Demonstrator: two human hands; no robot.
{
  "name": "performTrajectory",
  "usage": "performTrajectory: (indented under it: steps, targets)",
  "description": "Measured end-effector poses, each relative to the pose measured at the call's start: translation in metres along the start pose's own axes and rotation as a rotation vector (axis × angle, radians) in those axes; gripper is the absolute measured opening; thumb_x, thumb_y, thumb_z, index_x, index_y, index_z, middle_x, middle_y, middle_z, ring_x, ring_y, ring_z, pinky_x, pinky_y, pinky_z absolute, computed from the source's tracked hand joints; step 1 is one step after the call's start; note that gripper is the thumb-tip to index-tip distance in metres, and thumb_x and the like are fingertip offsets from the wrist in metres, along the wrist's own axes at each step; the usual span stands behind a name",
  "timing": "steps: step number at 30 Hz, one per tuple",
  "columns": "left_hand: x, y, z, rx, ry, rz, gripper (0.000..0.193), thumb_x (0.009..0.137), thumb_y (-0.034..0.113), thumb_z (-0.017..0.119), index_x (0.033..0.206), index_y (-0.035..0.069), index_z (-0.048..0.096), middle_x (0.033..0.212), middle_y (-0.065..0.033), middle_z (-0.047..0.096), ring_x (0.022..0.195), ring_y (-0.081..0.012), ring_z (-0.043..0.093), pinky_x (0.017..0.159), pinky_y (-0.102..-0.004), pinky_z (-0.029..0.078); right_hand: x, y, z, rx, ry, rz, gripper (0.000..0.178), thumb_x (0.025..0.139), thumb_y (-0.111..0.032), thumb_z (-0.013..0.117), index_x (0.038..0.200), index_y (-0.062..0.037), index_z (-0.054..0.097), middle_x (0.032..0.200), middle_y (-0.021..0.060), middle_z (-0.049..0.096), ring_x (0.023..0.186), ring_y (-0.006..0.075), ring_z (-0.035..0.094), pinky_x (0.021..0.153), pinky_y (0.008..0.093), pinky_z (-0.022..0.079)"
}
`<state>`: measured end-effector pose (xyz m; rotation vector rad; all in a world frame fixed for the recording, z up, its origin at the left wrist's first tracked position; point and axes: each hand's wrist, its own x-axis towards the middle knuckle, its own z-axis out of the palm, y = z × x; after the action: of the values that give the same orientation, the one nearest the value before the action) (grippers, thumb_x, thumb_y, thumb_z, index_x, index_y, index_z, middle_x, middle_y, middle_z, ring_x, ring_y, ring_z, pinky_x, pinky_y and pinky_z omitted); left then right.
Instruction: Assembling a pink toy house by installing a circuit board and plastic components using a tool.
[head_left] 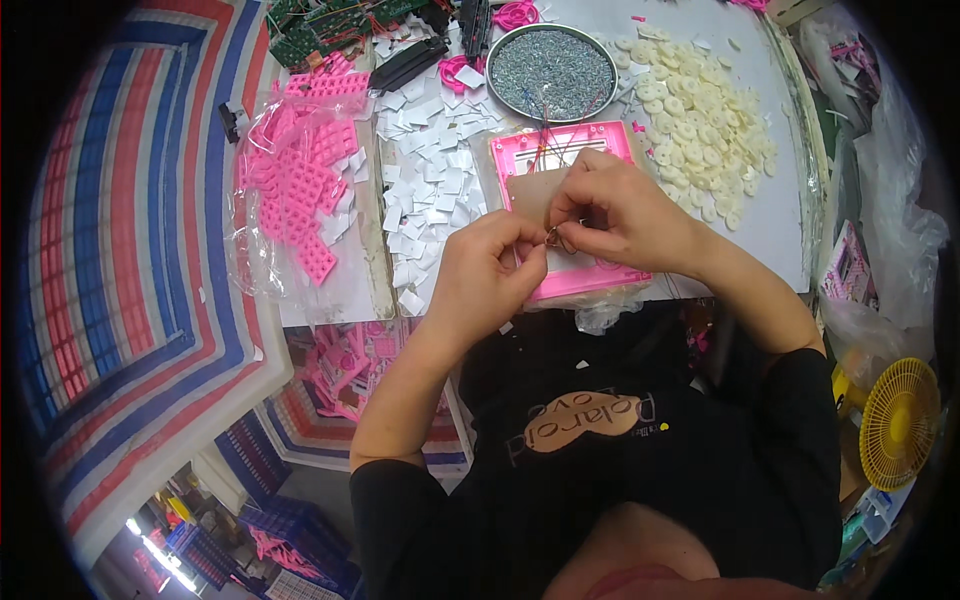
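Both my hands meet over an open pink plastic casing (590, 285) at the table's front edge. My left hand (490, 262) pinches thin wire (553, 238) between thumb and forefinger. Close beside it, my right hand (612, 212) has its fingertips closed on the same thin wire; its ends are hidden by the fingers. A flat brown board (530, 190) lies in the casing, partly under my right hand. Thin red and dark wires (542, 148) rise at the casing's far end. What the wire joins is too small to tell.
Behind the casing stands a round metal tray (492, 88) of small screws. Cream discs (700, 140) are heaped right, white paper squares (435, 180) left. Further left lie pink button pads (300, 190) in clear plastic. Green circuit boards (310, 40) fill the back left. A yellow fan (900, 425) stands at right.
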<state>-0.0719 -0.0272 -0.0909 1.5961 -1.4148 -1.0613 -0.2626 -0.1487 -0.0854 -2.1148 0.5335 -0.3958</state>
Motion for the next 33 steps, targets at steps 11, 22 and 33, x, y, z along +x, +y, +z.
performTrajectory:
  steps: [11,22,33]
  targets:
    - [0.003,0.0,0.006,-0.005,0.047,0.117,0.007,0.084,-0.001,0.069,0.091,0.0,0.068,0.079,-0.006,0.062,0.06,-0.01,0.055,0.054,-0.0254,0.043,0.0,0.003,0.001,0.053,0.005,-0.001,0.009,0.081,-0.009,0.072,0.089,-0.0048,0.069,0.086,0.0059,0.057,0.086,0.0193,0.055,0.07,0.0312,0.047]
    - [-0.001,-0.003,0.003,-0.074,0.035,0.069,0.01,0.082,0.001,0.07,0.092,0.001,0.066,0.079,-0.005,0.06,0.054,-0.0089,0.046,0.051,-0.0254,0.038,-0.003,0.008,-0.002,0.139,0.042,0.047,0.014,0.079,-0.015,0.071,0.088,-0.0051,0.07,0.078,0.0089,0.058,0.078,0.023,0.057,0.068,0.0356,0.047]
    - [0.001,-0.005,0.01,-0.086,0.048,0.064,0.005,0.085,0.0,0.069,0.089,-0.001,0.066,0.079,-0.0002,0.059,0.06,-0.0038,0.046,0.054,-0.0218,0.037,-0.004,0.008,0.0,0.035,0.006,0.044,0.011,0.08,-0.009,0.072,0.09,-0.006,0.07,0.089,0.0084,0.061,0.086,0.0226,0.057,0.073,0.0337,0.048]
